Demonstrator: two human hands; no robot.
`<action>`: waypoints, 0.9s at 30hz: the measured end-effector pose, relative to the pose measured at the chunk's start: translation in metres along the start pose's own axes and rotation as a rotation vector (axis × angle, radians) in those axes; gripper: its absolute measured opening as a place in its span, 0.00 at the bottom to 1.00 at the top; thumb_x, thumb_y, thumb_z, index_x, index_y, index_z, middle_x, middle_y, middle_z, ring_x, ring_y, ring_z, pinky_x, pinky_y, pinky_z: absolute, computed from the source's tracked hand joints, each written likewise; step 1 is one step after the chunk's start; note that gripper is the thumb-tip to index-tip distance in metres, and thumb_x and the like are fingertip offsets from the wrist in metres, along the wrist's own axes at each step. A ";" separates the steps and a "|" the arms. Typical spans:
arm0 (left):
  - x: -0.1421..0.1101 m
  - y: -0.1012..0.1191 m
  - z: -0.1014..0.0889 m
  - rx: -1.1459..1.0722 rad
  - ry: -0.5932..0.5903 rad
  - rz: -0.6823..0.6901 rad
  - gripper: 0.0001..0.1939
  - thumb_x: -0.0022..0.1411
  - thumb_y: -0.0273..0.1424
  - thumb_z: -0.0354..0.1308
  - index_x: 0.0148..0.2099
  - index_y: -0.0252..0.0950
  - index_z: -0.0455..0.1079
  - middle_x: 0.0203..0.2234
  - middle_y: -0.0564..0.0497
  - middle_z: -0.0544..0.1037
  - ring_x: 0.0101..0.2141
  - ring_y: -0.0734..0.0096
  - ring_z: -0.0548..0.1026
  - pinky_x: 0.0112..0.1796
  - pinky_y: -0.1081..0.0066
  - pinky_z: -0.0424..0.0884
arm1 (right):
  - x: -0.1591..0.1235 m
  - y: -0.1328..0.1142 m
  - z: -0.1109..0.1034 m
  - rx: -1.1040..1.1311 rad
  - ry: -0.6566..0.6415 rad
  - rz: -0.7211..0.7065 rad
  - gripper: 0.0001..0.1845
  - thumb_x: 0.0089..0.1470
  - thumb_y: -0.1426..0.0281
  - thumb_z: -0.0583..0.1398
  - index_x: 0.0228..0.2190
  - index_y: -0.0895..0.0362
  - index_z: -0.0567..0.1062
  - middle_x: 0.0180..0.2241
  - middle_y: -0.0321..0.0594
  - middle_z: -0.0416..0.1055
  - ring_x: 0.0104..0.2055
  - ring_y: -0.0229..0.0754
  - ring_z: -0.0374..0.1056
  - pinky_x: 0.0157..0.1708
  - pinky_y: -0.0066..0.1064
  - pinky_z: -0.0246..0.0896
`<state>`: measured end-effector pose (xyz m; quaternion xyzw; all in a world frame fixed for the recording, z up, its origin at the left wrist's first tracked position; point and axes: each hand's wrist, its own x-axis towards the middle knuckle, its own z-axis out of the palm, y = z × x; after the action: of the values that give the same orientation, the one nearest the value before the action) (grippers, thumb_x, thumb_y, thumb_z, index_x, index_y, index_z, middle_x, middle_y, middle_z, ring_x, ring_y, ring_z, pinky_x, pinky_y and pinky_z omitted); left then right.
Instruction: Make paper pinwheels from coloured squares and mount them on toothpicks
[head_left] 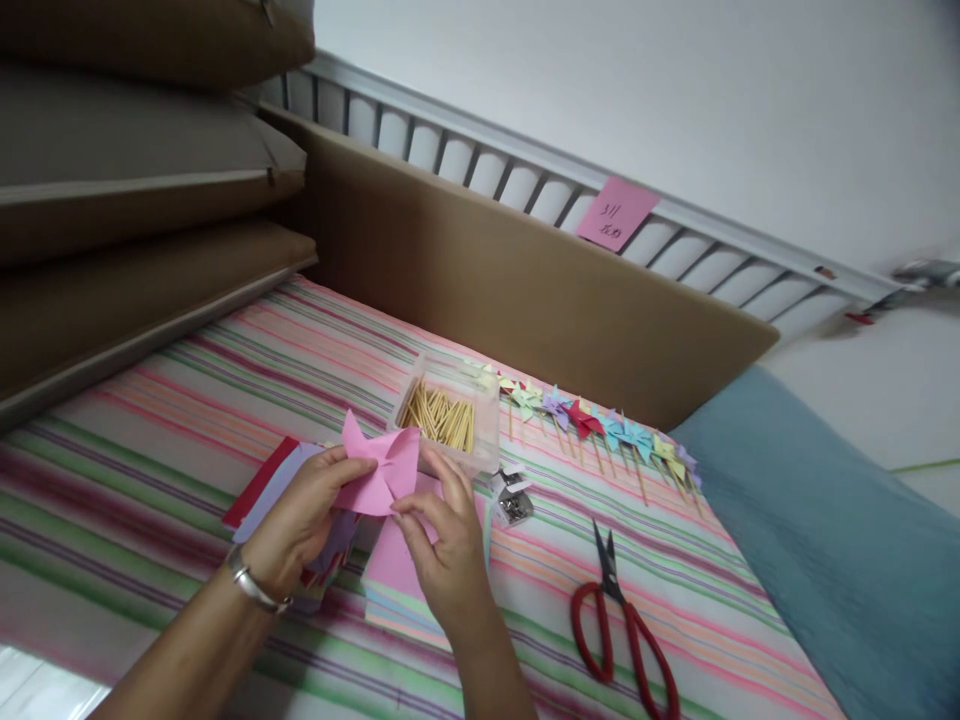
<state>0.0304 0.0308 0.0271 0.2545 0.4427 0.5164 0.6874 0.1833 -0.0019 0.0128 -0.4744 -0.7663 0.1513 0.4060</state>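
Note:
A pink paper pinwheel (382,472), its corners folded toward the middle, is held up between my two hands. My left hand (319,495) pinches it from the left, thumb lying near the centre. At the lower right corner, the thumb and forefinger of my right hand (442,525) grip the paper. Beneath them lie a stack of coloured paper squares (397,565), pink on top, and a pile of cut paper (262,480) in red and purple. Just beyond stands a clear plastic box (486,420) of thin wooden sticks (442,418). A small container of metal pins (514,505) is beside it.
Red-handled scissors (611,590) lie partly open at the right. Finished pinwheels on sticks (585,420) form a row along the back. Behind them a brown board (487,270) leans against a white radiator (517,185). Stacked padded panels (150,250) rise at the left.

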 end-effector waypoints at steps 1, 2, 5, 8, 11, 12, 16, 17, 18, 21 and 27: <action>0.000 0.000 0.001 0.017 -0.010 -0.009 0.07 0.41 0.29 0.66 0.22 0.33 0.71 0.12 0.56 0.72 0.15 0.76 0.66 0.19 0.77 0.60 | 0.000 0.000 0.000 0.015 0.002 0.009 0.07 0.54 0.75 0.57 0.30 0.54 0.75 0.58 0.42 0.56 0.61 0.46 0.48 0.58 0.42 0.45; 0.000 -0.002 0.001 0.025 -0.028 -0.011 0.07 0.41 0.29 0.66 0.23 0.33 0.72 0.13 0.55 0.72 0.16 0.76 0.66 0.21 0.76 0.61 | 0.000 0.000 0.000 0.029 0.007 0.024 0.06 0.53 0.74 0.58 0.30 0.54 0.75 0.58 0.42 0.55 0.61 0.46 0.47 0.59 0.42 0.44; 0.002 -0.010 0.002 0.030 -0.097 0.018 0.07 0.43 0.28 0.65 0.29 0.32 0.75 0.19 0.53 0.76 0.23 0.73 0.70 0.27 0.76 0.65 | 0.000 -0.001 -0.001 0.053 0.024 0.089 0.05 0.53 0.73 0.58 0.29 0.54 0.75 0.60 0.41 0.54 0.63 0.46 0.44 0.59 0.43 0.42; 0.003 -0.021 0.004 0.087 -0.118 0.035 0.07 0.45 0.27 0.63 0.31 0.32 0.75 0.21 0.52 0.76 0.25 0.73 0.70 0.29 0.76 0.64 | 0.000 -0.001 -0.001 0.023 0.039 0.149 0.05 0.54 0.72 0.57 0.30 0.54 0.75 0.61 0.41 0.51 0.64 0.47 0.41 0.60 0.45 0.40; 0.003 -0.027 0.006 0.165 -0.135 0.024 0.07 0.45 0.27 0.63 0.30 0.31 0.75 0.21 0.52 0.75 0.22 0.76 0.68 0.27 0.77 0.61 | 0.001 0.001 -0.001 -0.032 0.066 0.193 0.07 0.54 0.71 0.56 0.30 0.55 0.75 0.61 0.43 0.52 0.64 0.48 0.40 0.59 0.46 0.41; 0.003 -0.028 0.007 0.179 -0.144 0.018 0.07 0.44 0.27 0.63 0.30 0.31 0.75 0.20 0.52 0.75 0.22 0.76 0.67 0.26 0.77 0.61 | 0.001 0.001 0.000 -0.047 0.071 0.199 0.07 0.55 0.71 0.56 0.29 0.55 0.75 0.60 0.44 0.52 0.64 0.48 0.40 0.59 0.46 0.41; 0.003 -0.028 0.008 0.201 -0.159 0.012 0.08 0.43 0.26 0.62 0.30 0.31 0.76 0.19 0.54 0.74 0.21 0.76 0.66 0.26 0.77 0.59 | 0.000 0.004 0.001 -0.088 0.085 0.189 0.07 0.55 0.71 0.56 0.28 0.56 0.74 0.60 0.46 0.53 0.63 0.48 0.41 0.59 0.46 0.41; 0.004 -0.028 0.008 0.203 -0.159 0.015 0.08 0.43 0.26 0.62 0.30 0.31 0.76 0.19 0.54 0.74 0.21 0.76 0.66 0.26 0.77 0.59 | -0.001 0.004 0.002 -0.093 0.089 0.187 0.07 0.54 0.71 0.56 0.28 0.57 0.74 0.60 0.46 0.53 0.63 0.48 0.41 0.59 0.46 0.42; 0.004 -0.027 0.007 0.205 -0.160 0.017 0.08 0.43 0.26 0.62 0.30 0.31 0.76 0.20 0.53 0.75 0.21 0.76 0.66 0.26 0.76 0.60 | -0.001 0.004 0.002 -0.098 0.093 0.186 0.07 0.54 0.71 0.56 0.28 0.57 0.73 0.60 0.46 0.53 0.63 0.48 0.41 0.59 0.46 0.42; 0.004 -0.026 0.007 0.212 -0.173 0.011 0.09 0.43 0.27 0.62 0.31 0.32 0.77 0.21 0.53 0.75 0.23 0.73 0.68 0.27 0.75 0.61 | -0.001 0.005 0.003 -0.107 0.099 0.184 0.06 0.54 0.71 0.56 0.28 0.56 0.73 0.60 0.46 0.53 0.63 0.48 0.42 0.59 0.46 0.42; 0.000 -0.023 0.006 0.243 -0.206 0.005 0.09 0.46 0.26 0.61 0.33 0.33 0.77 0.22 0.52 0.76 0.25 0.73 0.70 0.31 0.75 0.63 | 0.001 0.005 0.003 -0.117 0.108 0.190 0.05 0.54 0.71 0.57 0.27 0.56 0.72 0.59 0.47 0.55 0.63 0.48 0.43 0.58 0.47 0.43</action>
<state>0.0468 0.0239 0.0111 0.3885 0.4282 0.4320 0.6921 0.1841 0.0017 0.0083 -0.5751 -0.7025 0.1184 0.4021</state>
